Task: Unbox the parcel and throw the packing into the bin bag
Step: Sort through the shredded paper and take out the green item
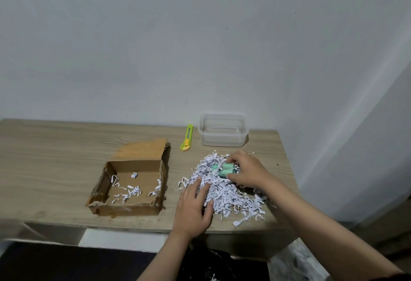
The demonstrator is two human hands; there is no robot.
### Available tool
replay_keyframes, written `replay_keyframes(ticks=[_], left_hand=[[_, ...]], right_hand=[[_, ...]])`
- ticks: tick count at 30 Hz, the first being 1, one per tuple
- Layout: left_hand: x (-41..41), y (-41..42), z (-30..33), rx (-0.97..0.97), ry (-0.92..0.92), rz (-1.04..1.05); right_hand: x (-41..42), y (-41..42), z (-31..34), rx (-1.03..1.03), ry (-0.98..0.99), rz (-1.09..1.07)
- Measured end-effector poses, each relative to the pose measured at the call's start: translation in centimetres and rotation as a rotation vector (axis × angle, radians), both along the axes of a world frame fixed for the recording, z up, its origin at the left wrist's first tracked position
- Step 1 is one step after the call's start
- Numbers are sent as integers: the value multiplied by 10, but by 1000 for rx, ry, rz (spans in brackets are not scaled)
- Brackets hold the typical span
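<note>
An open cardboard box (130,184) sits on the wooden table (55,147), its flap folded back, with a few strips of shredded paper inside. To its right lies a heap of white shredded paper (231,194). In the heap's far part is a pale green item (224,169). My right hand (246,170) pinches this green item between thumb and fingers. My left hand (194,206) lies flat with spread fingers on the near left side of the heap. Below the table edge, a black bin bag (209,265) shows between my forearms, with a paper scrap in it.
A green and yellow utility knife (187,137) lies behind the heap. A clear plastic tub (223,129) stands at the back right near the wall. The table's right edge is close to my right arm. White debris lies on the floor at lower right.
</note>
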State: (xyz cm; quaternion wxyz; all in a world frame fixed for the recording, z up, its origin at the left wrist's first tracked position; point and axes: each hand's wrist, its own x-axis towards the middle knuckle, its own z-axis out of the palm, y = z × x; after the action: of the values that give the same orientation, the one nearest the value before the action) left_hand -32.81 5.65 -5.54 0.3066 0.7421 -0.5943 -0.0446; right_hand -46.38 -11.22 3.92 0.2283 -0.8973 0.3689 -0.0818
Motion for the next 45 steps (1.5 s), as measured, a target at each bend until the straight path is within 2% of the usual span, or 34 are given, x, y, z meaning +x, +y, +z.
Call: replay_keyframes(ticks=[9, 20, 32, 39, 45], left_hand=[[-1, 1, 3, 9, 3, 19], [-1, 0, 3, 10, 21, 28], [0, 0, 1, 15, 25, 40], [0, 0, 2, 20, 24, 39], [0, 0, 2, 12, 25, 44]], right_hand=[[1, 3, 10, 29, -43, -15], [0, 6, 11, 133, -204, -120], [2, 15, 11, 95, -287, -240], [3, 18, 28, 193, -583, -262], [4, 16, 30, 185, -588, -237]])
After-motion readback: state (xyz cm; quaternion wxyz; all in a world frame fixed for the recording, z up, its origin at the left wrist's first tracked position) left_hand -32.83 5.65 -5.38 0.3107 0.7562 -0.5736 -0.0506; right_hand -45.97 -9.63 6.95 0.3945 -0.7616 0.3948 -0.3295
